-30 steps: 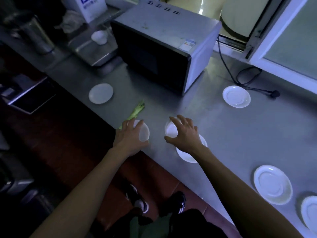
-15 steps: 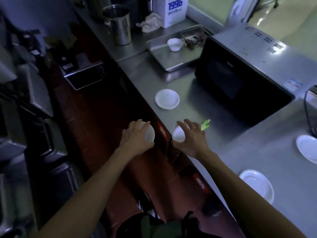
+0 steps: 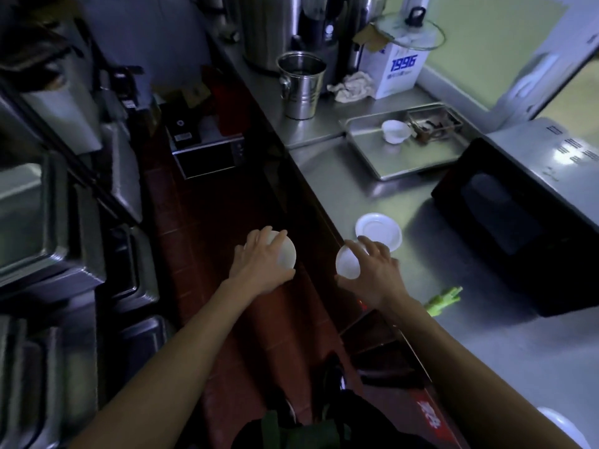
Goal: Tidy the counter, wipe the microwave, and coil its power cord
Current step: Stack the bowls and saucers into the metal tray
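1. Microwave (image 3: 518, 209) stands at the right of the steel worktop (image 3: 505, 345), its black door facing left and its grey top catching light.
2. Left hand (image 3: 259, 267) has its grip curled over a small white bowl (image 3: 287, 254), held above the red floor (image 3: 207, 254).
3. Right hand (image 3: 372, 273) has its grip wrapped round a second white bowl (image 3: 348, 265) at the worktop's near edge.
4. Just beyond that bowl a white saucer (image 3: 379, 228) lies on the worktop; a green vegetable scrap (image 3: 442, 301) lies to the right, near the microwave.
5. Farther off, a steel tray (image 3: 411, 157) holds a white cup (image 3: 395, 132) and some dark clutter.
6. Beyond it stand a steel bucket (image 3: 301, 85), a crumpled cloth (image 3: 351, 85) and a white carton (image 3: 398, 72).
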Tool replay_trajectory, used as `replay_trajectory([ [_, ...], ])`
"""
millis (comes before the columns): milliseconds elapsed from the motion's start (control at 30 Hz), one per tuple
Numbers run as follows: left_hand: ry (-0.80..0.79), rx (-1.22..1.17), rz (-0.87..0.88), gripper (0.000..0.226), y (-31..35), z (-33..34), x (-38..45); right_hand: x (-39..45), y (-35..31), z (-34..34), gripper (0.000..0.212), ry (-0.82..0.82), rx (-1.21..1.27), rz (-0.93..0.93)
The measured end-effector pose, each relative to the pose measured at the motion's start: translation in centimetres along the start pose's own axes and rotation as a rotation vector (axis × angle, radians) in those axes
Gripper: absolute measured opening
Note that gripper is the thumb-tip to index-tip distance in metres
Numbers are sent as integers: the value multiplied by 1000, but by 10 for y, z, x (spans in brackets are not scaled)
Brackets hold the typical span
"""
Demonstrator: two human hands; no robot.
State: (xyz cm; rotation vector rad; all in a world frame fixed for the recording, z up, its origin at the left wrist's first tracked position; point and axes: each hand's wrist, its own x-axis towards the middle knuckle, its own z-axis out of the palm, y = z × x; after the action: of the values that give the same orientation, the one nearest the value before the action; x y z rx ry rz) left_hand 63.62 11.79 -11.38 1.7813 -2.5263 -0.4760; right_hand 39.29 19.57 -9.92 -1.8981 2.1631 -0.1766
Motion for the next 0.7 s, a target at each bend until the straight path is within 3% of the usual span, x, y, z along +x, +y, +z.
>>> replay_trajectory([
  [400, 19, -5, -82, 94, -41, -14, 72, 107, -38, 10, 89, 36, 65, -136],
  [700, -50, 101, -74, 93, -47, -44, 189, 241, -13, 0, 88, 45, 176, -102],
])
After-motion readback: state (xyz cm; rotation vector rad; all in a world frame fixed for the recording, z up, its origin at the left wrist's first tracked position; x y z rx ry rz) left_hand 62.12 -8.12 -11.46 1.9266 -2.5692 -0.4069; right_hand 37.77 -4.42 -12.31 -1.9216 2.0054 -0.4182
